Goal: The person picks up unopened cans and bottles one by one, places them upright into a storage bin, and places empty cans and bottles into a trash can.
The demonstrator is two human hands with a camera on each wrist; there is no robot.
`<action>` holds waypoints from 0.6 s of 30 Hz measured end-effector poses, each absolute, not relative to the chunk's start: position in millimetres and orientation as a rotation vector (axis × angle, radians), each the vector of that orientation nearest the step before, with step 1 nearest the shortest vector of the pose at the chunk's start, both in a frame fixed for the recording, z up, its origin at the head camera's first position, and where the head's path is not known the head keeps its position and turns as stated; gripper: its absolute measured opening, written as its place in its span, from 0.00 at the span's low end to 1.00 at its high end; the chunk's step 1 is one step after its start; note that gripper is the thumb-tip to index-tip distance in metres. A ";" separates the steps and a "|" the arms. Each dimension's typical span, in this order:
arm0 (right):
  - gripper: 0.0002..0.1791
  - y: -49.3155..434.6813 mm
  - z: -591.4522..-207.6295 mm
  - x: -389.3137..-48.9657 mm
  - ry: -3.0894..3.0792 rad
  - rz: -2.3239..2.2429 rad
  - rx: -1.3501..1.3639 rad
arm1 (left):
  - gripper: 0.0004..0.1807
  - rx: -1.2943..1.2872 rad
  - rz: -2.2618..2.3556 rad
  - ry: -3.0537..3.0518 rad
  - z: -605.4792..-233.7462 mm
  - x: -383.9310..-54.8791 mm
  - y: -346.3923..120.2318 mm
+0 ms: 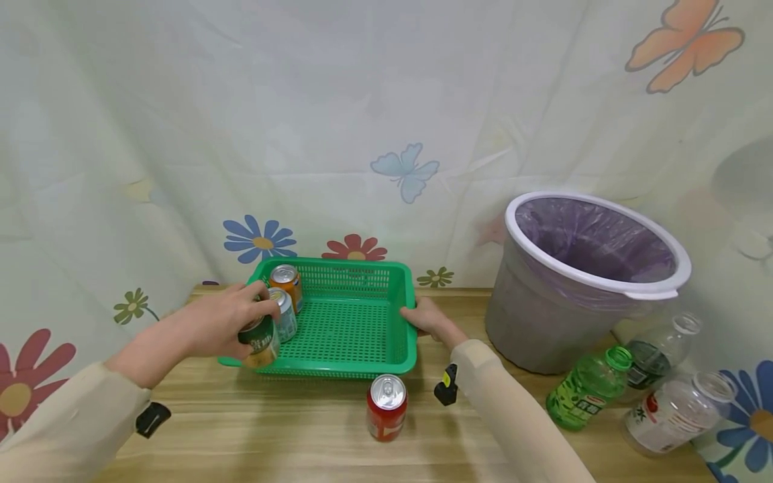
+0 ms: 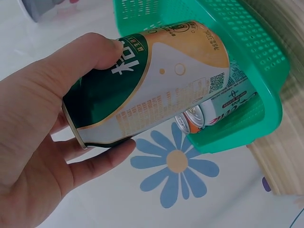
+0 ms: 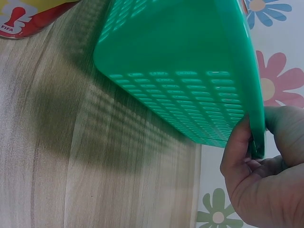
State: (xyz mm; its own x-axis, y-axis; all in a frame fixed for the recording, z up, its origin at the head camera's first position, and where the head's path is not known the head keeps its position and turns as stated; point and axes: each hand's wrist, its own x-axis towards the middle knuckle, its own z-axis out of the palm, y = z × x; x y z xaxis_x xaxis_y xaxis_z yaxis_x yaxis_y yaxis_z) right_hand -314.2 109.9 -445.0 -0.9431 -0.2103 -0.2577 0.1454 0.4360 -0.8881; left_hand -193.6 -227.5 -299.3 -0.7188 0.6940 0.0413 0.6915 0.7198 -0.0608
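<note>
Green-and-gold can [image 1: 261, 343]: in my grasp at the front-left corner of the green basket [image 1: 344, 367], overlapping the rim; from these angles I can't tell whether its base touches the plastic.
My left hand [image 1: 232, 318]: thumb on one side of that can, fingers round the other, all near its green end, probably so the gold end stays free to point down and my knuckles keep above the rim.
My right hand [image 1: 427, 316]: thumb and fingers pinching the rim at the basket's right end, I'd say to steady so light a thing; gripping opposite the cans leaves the left corner free for my other hand.
Orange can [image 1: 294, 290]: inside, at the back-left corner, where two walls likely help keep it from toppling.
Pale can [image 1: 286, 323]: inside too, just in front of the orange one; grouping them along the left side leaves most of the mesh floor bare.
Red can [image 1: 387, 410]: upright on the wooden table [image 1: 326, 436], before the basket's front-right corner, within easy reach, and held by neither hand.
Grey bin [image 1: 525, 322]: on the right, well apart from my left hand's work, its purple liner [image 1: 558, 231] folded over the lip, presumably to stop it slipping.
Bottles: a green bottle [image 1: 586, 392] and two clear ones [image 1: 670, 422] near the bin, away from the cans, perhaps for elbow room.
</note>
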 end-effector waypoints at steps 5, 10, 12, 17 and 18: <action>0.18 110.0 -445.5 -314.5 2.366 -1.508 -0.057 | 0.25 -1.109 0.062 -2.873 -301.9 -200.5 -230.8; 0.19 109.9 -446.5 -314.7 2.344 -1.536 -0.053 | 0.26 -1.047 0.059 -2.907 -304.0 -208.1 -233.3; 0.19 109.8 -446.8 -314.9 2.352 -1.531 -0.062 | 0.26 -1.028 0.062 -2.917 -304.2 -210.6 -234.0; 0.18 110.2 -447.1 -315.9 2.376 -1.512 -0.068 | 0.27 -1.015 0.061 -2.930 -306.1 -215.5 -235.4; 0.18 110.3 -447.1 -316.0 2.374 -1.513 -0.068 | 0.27 -1.013 0.062 -2.931 -306.9 -216.5 -235.8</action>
State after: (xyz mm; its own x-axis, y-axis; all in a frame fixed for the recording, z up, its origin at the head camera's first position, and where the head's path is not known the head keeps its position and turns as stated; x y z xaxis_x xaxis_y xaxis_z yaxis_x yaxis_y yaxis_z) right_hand -316.0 110.3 -447.1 -0.9464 -0.2112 -0.2443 0.1321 0.4368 -0.8898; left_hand -216.5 -235.8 -306.9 -0.7858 0.6180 0.0245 0.6164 0.7858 -0.0506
